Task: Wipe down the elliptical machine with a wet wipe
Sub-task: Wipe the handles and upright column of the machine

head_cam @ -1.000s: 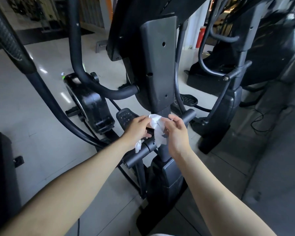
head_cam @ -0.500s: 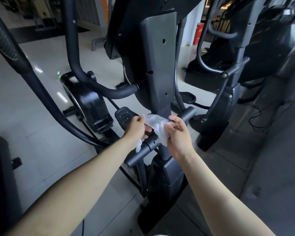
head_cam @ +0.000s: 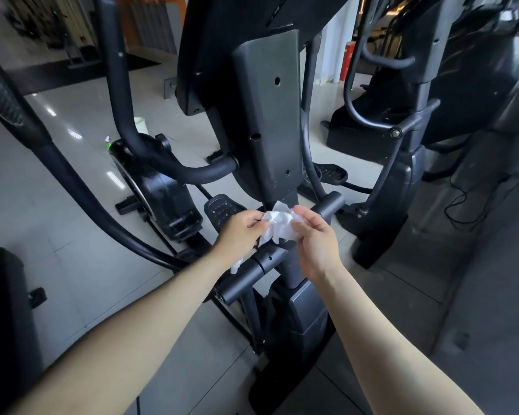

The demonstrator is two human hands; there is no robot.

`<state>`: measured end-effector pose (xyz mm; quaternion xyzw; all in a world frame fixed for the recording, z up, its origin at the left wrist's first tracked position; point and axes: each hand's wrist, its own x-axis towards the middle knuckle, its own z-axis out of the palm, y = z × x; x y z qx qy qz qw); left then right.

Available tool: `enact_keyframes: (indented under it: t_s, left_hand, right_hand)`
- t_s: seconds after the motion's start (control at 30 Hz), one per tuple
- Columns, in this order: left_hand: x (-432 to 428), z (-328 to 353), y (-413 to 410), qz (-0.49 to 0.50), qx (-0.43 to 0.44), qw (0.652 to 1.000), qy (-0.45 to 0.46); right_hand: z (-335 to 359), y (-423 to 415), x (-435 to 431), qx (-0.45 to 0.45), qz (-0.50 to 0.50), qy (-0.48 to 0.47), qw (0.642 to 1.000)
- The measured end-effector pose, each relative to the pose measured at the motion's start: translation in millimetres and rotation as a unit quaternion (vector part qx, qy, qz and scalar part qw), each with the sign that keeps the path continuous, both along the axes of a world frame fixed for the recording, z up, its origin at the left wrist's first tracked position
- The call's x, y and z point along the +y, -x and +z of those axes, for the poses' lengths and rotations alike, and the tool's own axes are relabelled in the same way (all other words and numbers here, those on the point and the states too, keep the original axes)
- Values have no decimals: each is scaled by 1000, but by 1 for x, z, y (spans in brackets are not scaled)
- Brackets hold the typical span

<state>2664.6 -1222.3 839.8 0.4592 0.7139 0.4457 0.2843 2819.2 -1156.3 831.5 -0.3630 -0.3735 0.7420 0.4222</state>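
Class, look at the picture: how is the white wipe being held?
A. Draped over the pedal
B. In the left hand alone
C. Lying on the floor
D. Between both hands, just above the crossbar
D: the left hand and right hand each pinch a side of the crumpled wipe, held above the black crossbar.

A gym: an elliptical machine (head_cam: 267, 115) beside another exercise machine (head_cam: 417, 145) on tiled floor (head_cam: 57, 181).

wipe (head_cam: 277, 224) between left hand (head_cam: 240, 232) and right hand (head_cam: 315, 241); above crossbar (head_cam: 261, 265); pedal (head_cam: 221, 208) behind
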Motion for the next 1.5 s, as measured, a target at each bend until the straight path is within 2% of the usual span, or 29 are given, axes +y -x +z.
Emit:
enact_keyframes:
  t_s: [0.1, 0.23, 0.33, 0.5, 0.67, 0.77, 0.87, 0.93, 1.0, 1.13, 1.3, 1.5]
  left_hand:
    - [3, 0, -5, 9, -50, 999, 4]
    - [3, 2, -12, 23, -104, 994, -12]
    - [4, 2, -12, 33, -130, 991, -17]
    - [9, 0, -13, 41, -42, 998, 23]
    - [16, -1, -11, 15, 8, 1000, 20]
    - [20, 0, -8, -30, 21, 999, 38]
    - [30, -7, -2, 40, 5, 998, 57]
    - [36, -9, -1, 96, 17, 992, 77]
    - [41, -9, -2, 102, 29, 990, 95]
    - [46, -16, -3, 71, 42, 990, 110]
    - [47, -18, -3, 68, 70, 990, 106]
    - [51, -21, -18, 111, 60, 987, 100]
  right_hand:
    - [-4, 0, -4, -72, 25, -64, 995]
    - [-9, 6, -8, -100, 60, -100, 988]
    - [-14, 9, -8, -104, 61, -94, 988]
    - [-19, 17, 3, -77, -11, -55, 995]
    - [-21, 29, 5, -62, 30, -41, 997]
    - [-27, 31, 14, -85, 10, -58, 995]
    - [-27, 34, 32, -103, -54, -44, 992]
    - [-24, 40, 46, -81, -100, -14, 992]
    - [-20, 46, 57, -68, -117, 0, 991]
    - [-22, 61, 64, -69, -103, 3, 992]
    - [-28, 64, 53, -108, -111, -48, 987]
    - [-38, 53, 41, -166, 13, -84, 982]
